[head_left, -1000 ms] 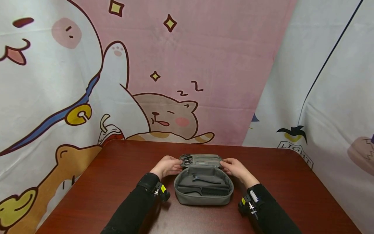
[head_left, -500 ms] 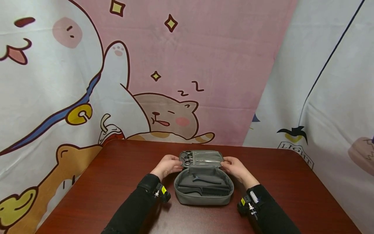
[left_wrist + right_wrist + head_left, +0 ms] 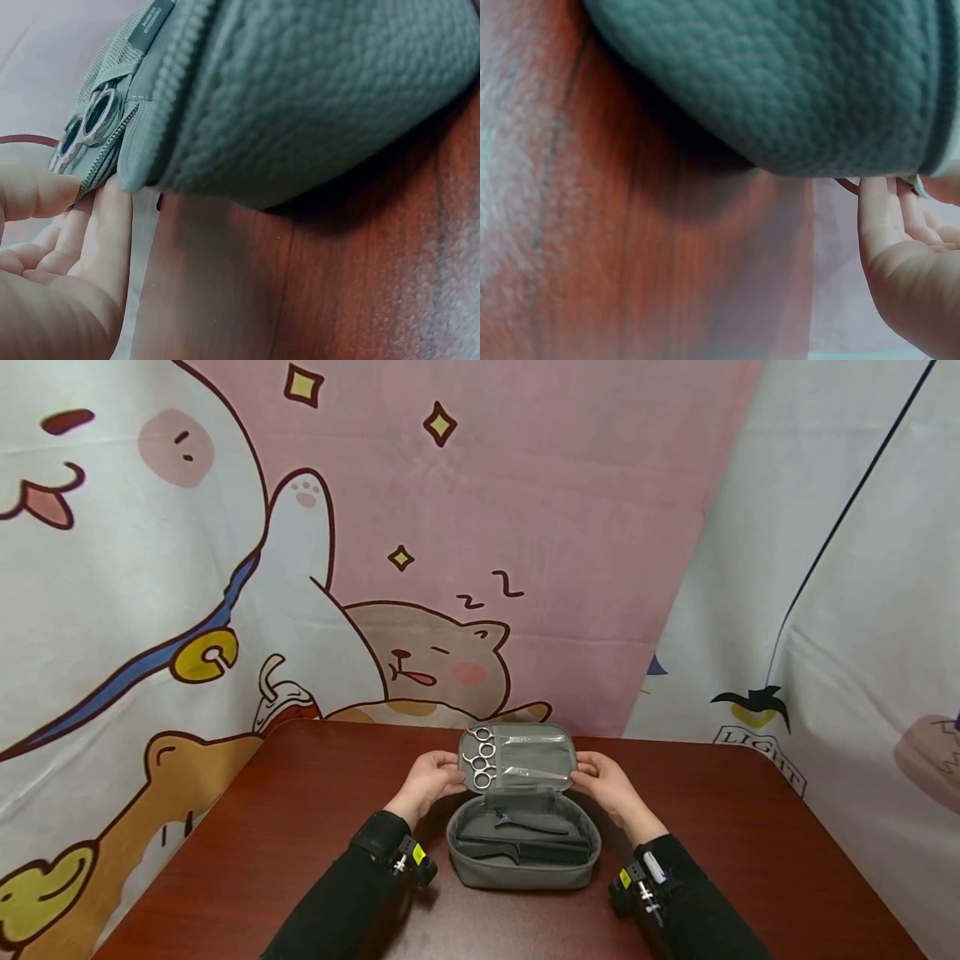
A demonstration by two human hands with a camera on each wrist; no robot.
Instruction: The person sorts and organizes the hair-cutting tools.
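An unzipped grey-green zip case with a pebbled surface stands on the table. Its lid is tilted up at the back, with its inner side showing. Finger rings of scissors stick out at the lid's left, beside a clear pocket. In the case lie a dark comb and a slim dark piece with a bluish end, perhaps a hair clip. My left hand pinches the lid's zipped edge between thumb and fingers. On the opposite side, my right hand holds the lid's right edge.
The reddish-brown wooden table extends around the case on all sides. Behind its far edge hangs a cartoon-printed cloth. Wrist cameras are strapped over both black sleeves.
The lid has swung upward from a flatter, backward-lying position, so its inner side and the scissor rings show more fully. Both hands have risen slightly with it. The case's base stays put.
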